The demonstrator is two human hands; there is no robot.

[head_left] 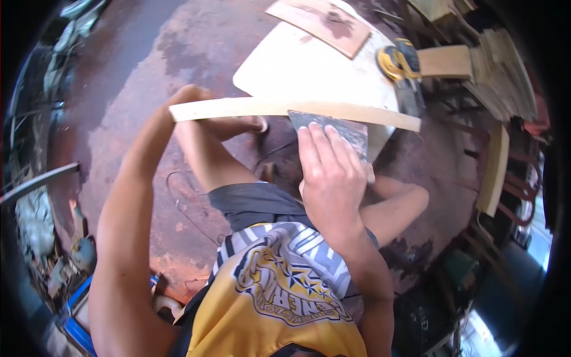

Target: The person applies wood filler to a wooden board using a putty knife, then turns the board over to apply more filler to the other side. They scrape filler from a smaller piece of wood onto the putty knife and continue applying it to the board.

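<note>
- Step in hand (judged from pose): dressing the near edge of the wooden strip (232, 107) with the dark plate (354, 134).
- Strip location: crosswise ahead of the torso, between the person and the white surface (279, 65).
- Right hand (332, 163): grip closed on the plate, fingers laid along its upper face; the plate's far edge overlaps the strip.
- Left hand (193, 93): near the strip's left end, partly hidden; grip state cannot be told.
- Next move calls for: steady support of the strip and even plate pressure along the edge.
- Strip: pale wood, long, narrow; appears bowed, possibly through lens distortion.
- Plate: thin, straight-edged, sharp-cornered, smeared whitish.
- White surface: smooth, rounded corner; carries a flat, dark-stained wooden board (312, 19).
- Floor (134, 128): reddish, patchy, stained.
</note>
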